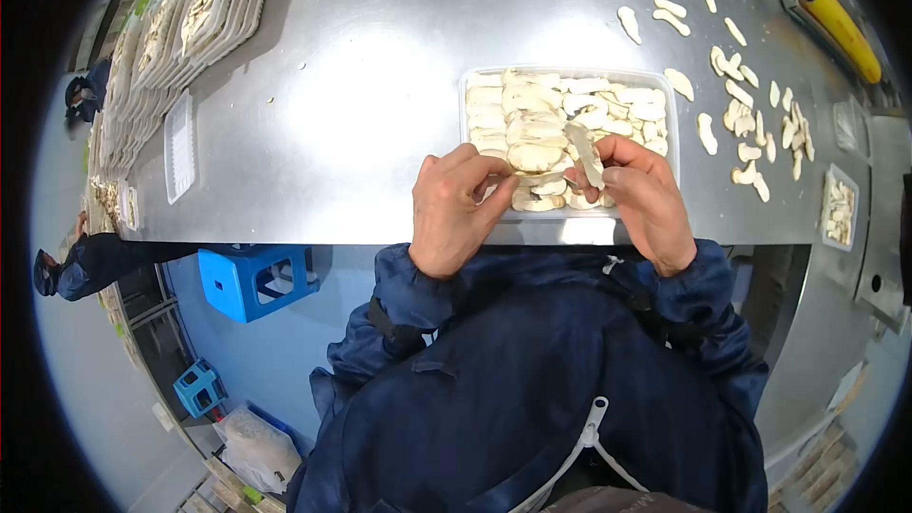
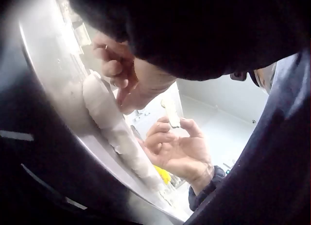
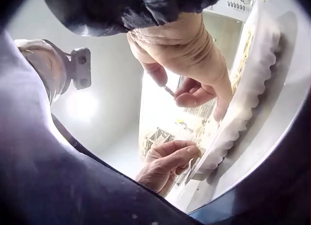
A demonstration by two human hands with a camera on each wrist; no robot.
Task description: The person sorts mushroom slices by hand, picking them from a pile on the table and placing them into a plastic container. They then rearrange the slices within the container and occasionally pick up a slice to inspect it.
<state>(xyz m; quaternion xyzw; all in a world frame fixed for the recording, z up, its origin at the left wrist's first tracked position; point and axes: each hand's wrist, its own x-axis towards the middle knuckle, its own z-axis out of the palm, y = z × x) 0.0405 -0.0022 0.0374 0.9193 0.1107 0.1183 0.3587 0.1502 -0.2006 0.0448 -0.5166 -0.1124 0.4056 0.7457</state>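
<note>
A clear plastic tray (image 1: 676, 123) holds rows of pale, curved slices (image 1: 535, 128). The left hand (image 1: 456, 209) is at the tray's near left part, its thumb and index finger pinching a slice among the others. Over the near right part, the right hand (image 1: 646, 195) holds a slice (image 1: 587, 156) raised between thumb and fingers. In the left wrist view, that slice (image 2: 171, 113) stands up from the right hand (image 2: 177, 154). The right wrist view shows the right hand (image 3: 189, 65) above the tray's wavy wall (image 3: 252, 89), with the left hand (image 3: 167, 166) beyond.
Loose slices (image 1: 741, 119) lie scattered right of the tray on the metal table (image 1: 380, 57). Stacked filled trays (image 1: 204, 9) and an empty tray (image 1: 180, 147) are at the left. A yellow tube (image 1: 836, 24) is at the upper right; a blue stool (image 1: 233, 283) stands below the table.
</note>
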